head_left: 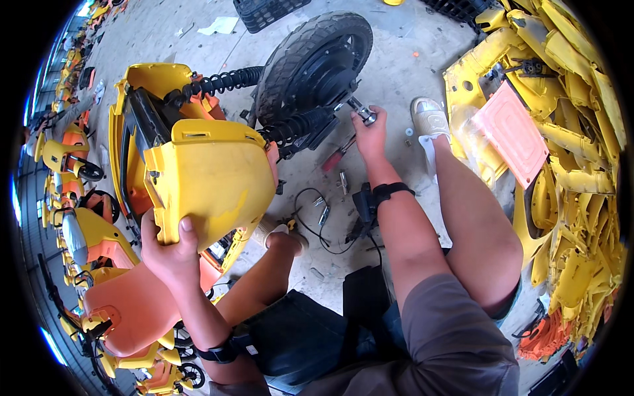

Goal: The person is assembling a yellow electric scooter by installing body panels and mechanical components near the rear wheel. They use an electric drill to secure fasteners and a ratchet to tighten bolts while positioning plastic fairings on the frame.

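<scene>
A scooter with a yellow rear body panel (211,165) lies tipped over in front of me, its black rear wheel (314,66) raised off to the far side. My left hand (173,254) is closed around the near lower edge of the panel, thumb on the outside. In my right hand (371,135) is a silver socket wrench (360,109), its end up against the wheel's axle area. Black coil shock absorbers (224,80) run between body and wheel. Just left of my right hand, a red-handled screwdriver (333,158) lies on the floor.
Small metal sockets (343,183) and a thin black cable (330,245) lie on the concrete between my feet. Yellow panels (574,165) are heaped at the right, with a pink panel (512,135) leaning there. More yellow scooters (69,155) line the left. A black crate (267,12) stands at the back.
</scene>
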Tool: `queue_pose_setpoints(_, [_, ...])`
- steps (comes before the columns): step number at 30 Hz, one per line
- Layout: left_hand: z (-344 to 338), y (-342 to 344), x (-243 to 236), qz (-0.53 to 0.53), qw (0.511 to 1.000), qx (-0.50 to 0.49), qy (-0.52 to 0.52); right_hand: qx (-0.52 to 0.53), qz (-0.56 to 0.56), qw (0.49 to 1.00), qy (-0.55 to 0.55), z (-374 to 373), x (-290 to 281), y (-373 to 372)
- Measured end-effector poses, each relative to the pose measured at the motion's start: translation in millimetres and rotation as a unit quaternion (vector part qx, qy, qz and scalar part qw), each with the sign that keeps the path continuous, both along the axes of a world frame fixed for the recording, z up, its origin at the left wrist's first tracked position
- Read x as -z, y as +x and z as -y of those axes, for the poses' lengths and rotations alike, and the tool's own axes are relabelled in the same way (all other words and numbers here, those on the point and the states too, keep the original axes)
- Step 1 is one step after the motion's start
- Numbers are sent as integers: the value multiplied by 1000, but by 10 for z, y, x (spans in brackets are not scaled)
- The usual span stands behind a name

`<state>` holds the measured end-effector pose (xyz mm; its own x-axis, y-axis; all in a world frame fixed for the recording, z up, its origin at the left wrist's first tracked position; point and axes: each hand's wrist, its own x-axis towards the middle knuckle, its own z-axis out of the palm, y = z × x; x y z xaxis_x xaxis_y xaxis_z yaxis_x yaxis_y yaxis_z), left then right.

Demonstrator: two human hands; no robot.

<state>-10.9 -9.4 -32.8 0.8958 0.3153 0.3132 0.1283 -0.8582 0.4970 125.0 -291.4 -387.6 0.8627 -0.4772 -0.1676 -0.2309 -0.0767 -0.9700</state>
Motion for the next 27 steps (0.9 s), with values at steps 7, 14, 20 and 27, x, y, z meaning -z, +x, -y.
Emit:
queue_pose_setpoints(7, [-30, -68, -24, -20, 1000, 3, 11, 23, -2, 979, 201, -27, -59, -85])
queue_pose_setpoints(14, [-46, -34, 6, 2, 1000, -3, -3, 97, 27, 974, 202, -243, 167, -345])
queue_pose_setpoints(20, [-20, -42, 0, 11, 1000, -19, 6, 190, -50, 978, 63, -447, -73, -296])
queue_pose_setpoints(27, [-39, -51, 2, 6, 1000, -16, 16, 222, -132, 965, 37, -480, -329, -259])
